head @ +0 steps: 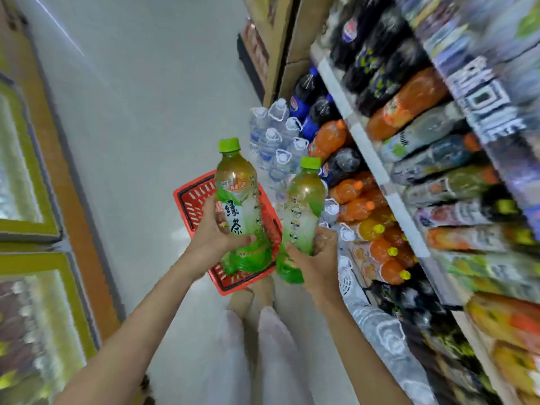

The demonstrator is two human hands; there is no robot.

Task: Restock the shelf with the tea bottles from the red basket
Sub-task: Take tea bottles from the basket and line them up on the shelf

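Observation:
I hold two green tea bottles upright above the red basket (pixel 191 204), which stands on the floor in front of my feet. My left hand (pixel 216 229) grips the lower half of one tea bottle (pixel 238 200) with a green cap and green label. My right hand (pixel 317 258) grips the second tea bottle (pixel 302 211) near its base, just right of the first. The shelf (pixel 368 153) of drinks runs along the right side, close to the right bottle. The inside of the basket is mostly hidden by the bottles and hands.
Packs of water bottles (pixel 274 135) stand on the floor beyond the basket. Orange soda (pixel 350 200) and dark cola bottles (pixel 309 95) fill the bottom shelf. Cardboard boxes (pixel 287 39) stack at the far end. Chest freezers (pixel 26 171) line the left of the aisle.

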